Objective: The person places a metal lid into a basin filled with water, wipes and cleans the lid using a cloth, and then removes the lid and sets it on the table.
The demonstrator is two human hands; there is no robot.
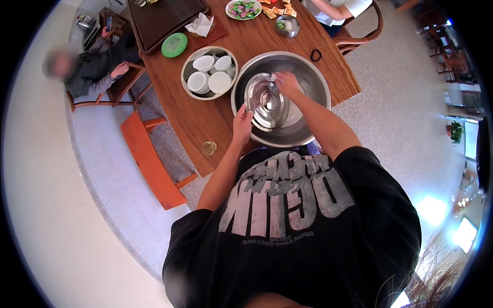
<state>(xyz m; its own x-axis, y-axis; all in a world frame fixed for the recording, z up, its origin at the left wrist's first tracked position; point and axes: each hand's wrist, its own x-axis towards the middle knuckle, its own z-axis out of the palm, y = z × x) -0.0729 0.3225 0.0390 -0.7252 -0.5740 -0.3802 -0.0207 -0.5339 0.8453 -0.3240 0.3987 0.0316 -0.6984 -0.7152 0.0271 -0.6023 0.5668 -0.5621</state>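
A round, shiny steel plate (267, 100) is tilted inside a large stainless steel basin (321, 110). My left hand (243, 123) grips the plate's near-left rim, thumb against its edge. At the far-right rim, my right hand (288, 83) has its fingers closed around a small whitish, cloth-like piece (275, 78) pressed to the plate. Part of the basin's bottom is hidden under the plate. Just left stands a smaller metal bowl (184, 77) holding several stacked white bowls (204, 63).
On the wooden table (177, 110) are a green lid (174, 45), a glass (208, 148), a black band (316, 55), a plate of food (243, 9) and a dark tray (167, 20). An orange bench (149, 159) stands left. Two other people sit at the table.
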